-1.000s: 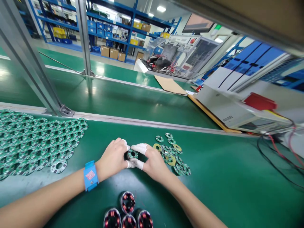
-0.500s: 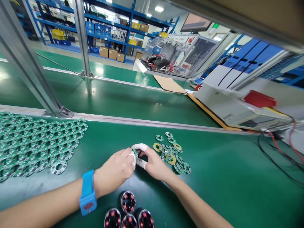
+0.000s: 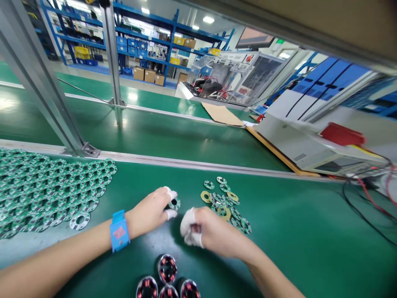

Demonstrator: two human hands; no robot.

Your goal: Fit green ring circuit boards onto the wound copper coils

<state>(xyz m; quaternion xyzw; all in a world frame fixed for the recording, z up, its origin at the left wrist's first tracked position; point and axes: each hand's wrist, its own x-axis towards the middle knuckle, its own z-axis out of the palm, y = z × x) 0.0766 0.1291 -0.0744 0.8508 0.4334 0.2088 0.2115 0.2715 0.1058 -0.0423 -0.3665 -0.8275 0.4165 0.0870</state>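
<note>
My left hand (image 3: 150,211), with white finger cots and a blue wrist strap (image 3: 119,232), holds a small green ring-shaped circuit board (image 3: 178,205) between thumb and fingers. Close by on the right, my right hand (image 3: 214,231) has its cot-covered fingers curled together; whatever may be inside them is hidden. Beyond the right hand lies a loose pile of ring boards (image 3: 237,214), a few showing yellowish undersides. Below the hands stand several round parts with copper-coloured windings, like motor stators (image 3: 161,268).
Many ring boards (image 3: 56,194) lie in overlapping rows at the left. A metal upright (image 3: 56,95) and a rail (image 3: 173,163) border the bench. At the right are a light grey equipment case (image 3: 288,145) and loose cables (image 3: 356,203). Shelving stands behind.
My hands have moved apart. The right hand has drawn right and towards me, its fingers curling in. The left hand keeps the ring board, which now shows more plainly.
</note>
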